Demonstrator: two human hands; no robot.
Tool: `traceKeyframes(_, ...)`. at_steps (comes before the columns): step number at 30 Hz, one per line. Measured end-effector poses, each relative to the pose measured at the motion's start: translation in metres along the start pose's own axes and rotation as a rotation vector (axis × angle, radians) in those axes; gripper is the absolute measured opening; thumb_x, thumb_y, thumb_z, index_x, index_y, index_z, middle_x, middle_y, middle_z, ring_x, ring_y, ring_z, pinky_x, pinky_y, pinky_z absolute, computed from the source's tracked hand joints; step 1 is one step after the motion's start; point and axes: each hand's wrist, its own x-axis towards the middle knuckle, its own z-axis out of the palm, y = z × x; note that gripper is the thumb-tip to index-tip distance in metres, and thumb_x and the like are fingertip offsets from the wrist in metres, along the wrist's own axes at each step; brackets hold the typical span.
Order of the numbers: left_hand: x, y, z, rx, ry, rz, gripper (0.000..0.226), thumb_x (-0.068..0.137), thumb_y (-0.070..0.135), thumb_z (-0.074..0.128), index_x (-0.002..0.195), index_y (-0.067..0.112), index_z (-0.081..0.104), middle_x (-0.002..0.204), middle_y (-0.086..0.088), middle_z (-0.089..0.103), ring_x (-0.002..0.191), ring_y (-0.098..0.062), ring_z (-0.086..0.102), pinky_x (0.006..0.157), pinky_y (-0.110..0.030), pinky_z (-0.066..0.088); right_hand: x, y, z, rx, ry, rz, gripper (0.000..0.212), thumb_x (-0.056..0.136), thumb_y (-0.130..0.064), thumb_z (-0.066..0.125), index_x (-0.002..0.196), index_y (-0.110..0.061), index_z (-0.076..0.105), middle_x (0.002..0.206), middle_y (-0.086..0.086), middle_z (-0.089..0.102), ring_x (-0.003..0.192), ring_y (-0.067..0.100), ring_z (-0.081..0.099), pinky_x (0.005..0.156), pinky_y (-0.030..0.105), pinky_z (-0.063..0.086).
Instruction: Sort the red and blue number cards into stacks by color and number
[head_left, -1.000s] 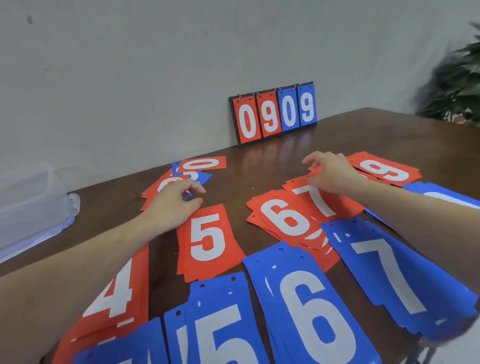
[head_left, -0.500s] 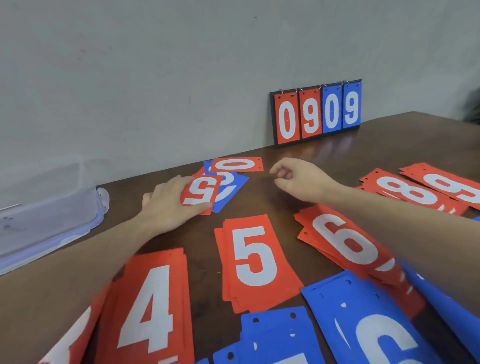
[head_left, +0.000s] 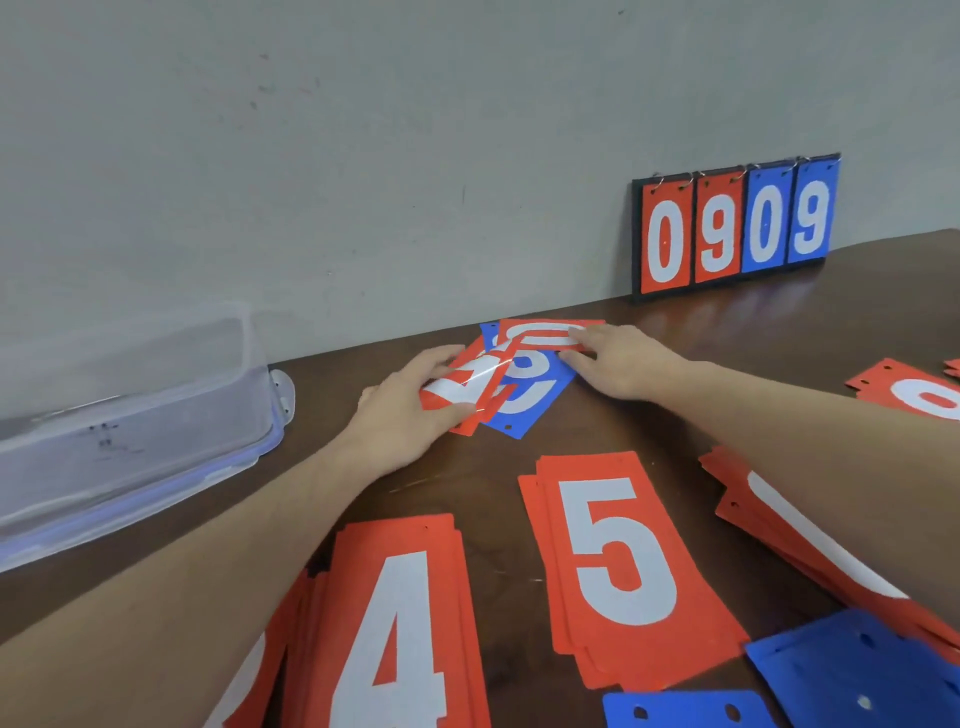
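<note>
Left hand (head_left: 410, 410) pinches red card (head_left: 470, 387) edge over blue card (head_left: 524, 395); right hand (head_left: 621, 364) fingers flat beside it; bare desk (head_left: 675, 353) beyond.

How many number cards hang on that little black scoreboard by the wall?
4, side by side on the black flip scoreboard: red 0 card, red 9 card, blue 0 card, blue 9 card. More may hang hidden behind each.

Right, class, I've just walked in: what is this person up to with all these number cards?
A person is sorting number cards on a brown table. The left hand grips red cards lifted from a small mixed pile by the wall, over a blue card. The right hand touches a red card at the back of that pile. Nearer lie a red 4 stack and a red 5 stack.
</note>
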Motion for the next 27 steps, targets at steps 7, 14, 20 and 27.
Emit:
traceKeyframes(7,-0.004,0.0,-0.003,-0.167,0.079,0.032,0.068,0.084,0.017,0.079,0.142,0.035,0.047,0.137,0.014,0.05,0.116,-0.006,0.053,0.078,-0.004,0.042,-0.023,0.008,-0.013,-0.032,0.009,0.009,0.054,0.098,-0.06,0.045,0.145,-0.032,0.048,0.146,0.005,0.042,0.132,0.025,0.044,0.108,0.042,0.044)
traceKeyframes(14,-0.006,0.0,-0.005,-0.144,0.101,0.032,0.074,0.085,0.005,0.076,0.143,0.034,0.043,0.154,0.001,0.023,0.129,-0.01,0.039,0.08,0.003,0.034,-0.038,0.004,-0.006,0.161,0.065,0.138,0.068,0.087,-0.062,0.064,0.135,-0.019,0.043,0.132,0.007,0.057,0.11,0.023,0.061,0.091,0.038,0.056)
traceKeyframes(20,-0.011,0.004,-0.007,-0.325,0.159,-0.019,0.076,0.08,0.014,0.083,0.141,0.038,0.043,0.134,0.007,0.052,0.112,-0.007,0.057,0.09,-0.018,0.05,-0.041,0.005,-0.015,0.227,0.054,0.123,0.078,0.086,-0.051,0.071,0.149,-0.028,0.031,0.148,0.005,0.049,0.125,0.028,0.055,0.102,0.041,0.05)
traceKeyframes(27,-0.011,0.005,-0.012,-0.511,0.167,-0.177,0.053,0.082,0.012,0.081,0.121,0.03,0.05,0.113,0.0,0.071,0.101,-0.015,0.07,0.089,-0.036,0.058,-0.057,0.006,-0.015,0.401,0.167,0.057,0.077,0.083,-0.034,0.08,0.146,-0.029,0.036,0.141,0.002,0.055,0.121,0.024,0.058,0.094,0.034,0.051)
